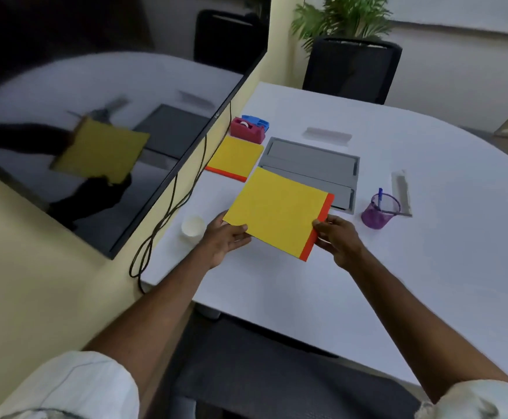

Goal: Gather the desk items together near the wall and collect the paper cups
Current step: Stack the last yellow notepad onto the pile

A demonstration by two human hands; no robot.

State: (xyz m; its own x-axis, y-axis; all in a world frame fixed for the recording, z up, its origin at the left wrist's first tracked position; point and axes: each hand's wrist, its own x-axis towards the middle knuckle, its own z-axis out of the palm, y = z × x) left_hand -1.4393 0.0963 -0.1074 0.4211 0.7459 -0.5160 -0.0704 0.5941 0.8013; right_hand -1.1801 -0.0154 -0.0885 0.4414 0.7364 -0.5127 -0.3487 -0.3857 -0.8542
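Note:
A yellow notebook with an orange spine is held above the white desk by both hands. My left hand grips its near left corner and my right hand pinches its orange edge. A second yellow notebook lies flat by the wall. Behind it stands a red tape dispenser with a blue item at its back. A white paper cup stands left of my left hand. To the right, a purple mesh pen holder holds a blue pen.
A large dark monitor hangs on the yellow wall at left, with black cables dangling by the desk edge. A grey cable tray is set in the desk. Clear rulers lie at right. A black chair stands at the far side.

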